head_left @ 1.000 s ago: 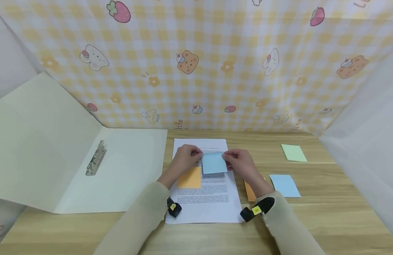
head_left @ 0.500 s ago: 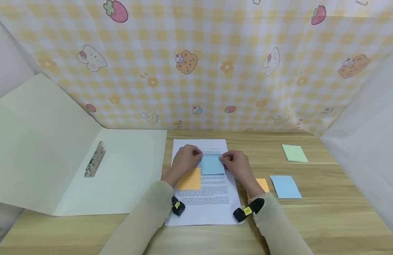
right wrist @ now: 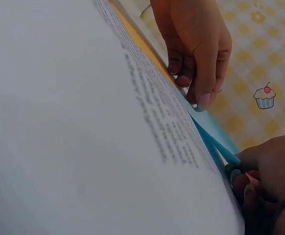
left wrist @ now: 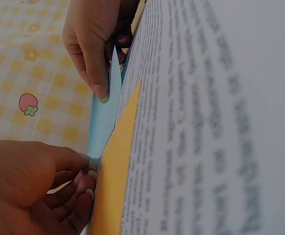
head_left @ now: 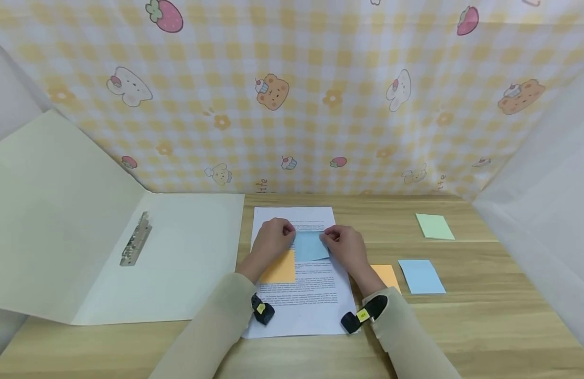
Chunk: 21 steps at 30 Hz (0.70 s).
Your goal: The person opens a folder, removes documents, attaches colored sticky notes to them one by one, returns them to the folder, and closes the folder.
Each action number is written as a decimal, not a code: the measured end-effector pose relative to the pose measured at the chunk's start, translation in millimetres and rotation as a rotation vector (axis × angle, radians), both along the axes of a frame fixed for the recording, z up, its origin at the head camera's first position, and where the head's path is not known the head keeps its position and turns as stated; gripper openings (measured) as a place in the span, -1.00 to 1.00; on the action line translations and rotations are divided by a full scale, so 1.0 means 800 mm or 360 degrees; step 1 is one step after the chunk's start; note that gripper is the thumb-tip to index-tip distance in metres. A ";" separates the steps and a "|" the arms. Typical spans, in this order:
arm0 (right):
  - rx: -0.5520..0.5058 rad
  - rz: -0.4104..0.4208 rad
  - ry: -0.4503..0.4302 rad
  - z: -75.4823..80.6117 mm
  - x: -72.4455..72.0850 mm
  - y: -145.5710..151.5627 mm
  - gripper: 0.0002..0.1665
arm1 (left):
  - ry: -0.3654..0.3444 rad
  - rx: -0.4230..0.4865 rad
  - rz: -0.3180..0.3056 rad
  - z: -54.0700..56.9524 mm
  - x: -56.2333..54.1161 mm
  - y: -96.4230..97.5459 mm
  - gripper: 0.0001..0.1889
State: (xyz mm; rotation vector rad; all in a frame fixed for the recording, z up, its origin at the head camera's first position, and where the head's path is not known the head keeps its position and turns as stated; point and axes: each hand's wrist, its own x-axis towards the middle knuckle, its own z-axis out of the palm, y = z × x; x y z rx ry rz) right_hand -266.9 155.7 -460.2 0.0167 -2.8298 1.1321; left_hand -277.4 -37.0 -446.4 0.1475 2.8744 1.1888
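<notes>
Checked cloth (head_left: 339, 95) is hanging behind the tabletop (head_left: 500, 316). Left hand (head_left: 271, 238) and right hand (head_left: 347, 246) are pinching a blue sticky note (head_left: 310, 246), not yet lying flat on the printed page (head_left: 303, 317); an orange sticky note (head_left: 279, 269) is already resting there, three more sticky notes (head_left: 422, 276) lying alongside.

Head view looks bright; wrist views (dimmer) blur the page (left wrist: 221, 117).

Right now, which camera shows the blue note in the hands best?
The head view: the blue note shows nearly its whole face there, between the left hand and right hand. Both wrist views show it slanted, just a narrow strip.
</notes>
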 end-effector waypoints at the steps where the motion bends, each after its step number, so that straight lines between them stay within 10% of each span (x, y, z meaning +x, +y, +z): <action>1: 0.0007 0.0001 0.0000 0.000 0.000 0.000 -0.78 | 0.0000 -0.0009 0.0000 0.000 0.000 0.000 -0.88; 21: 0.0032 -0.0025 0.0038 -0.004 0.002 -0.003 -0.78 | -0.0033 0.0006 0.0039 -0.007 -0.002 0.002 -0.91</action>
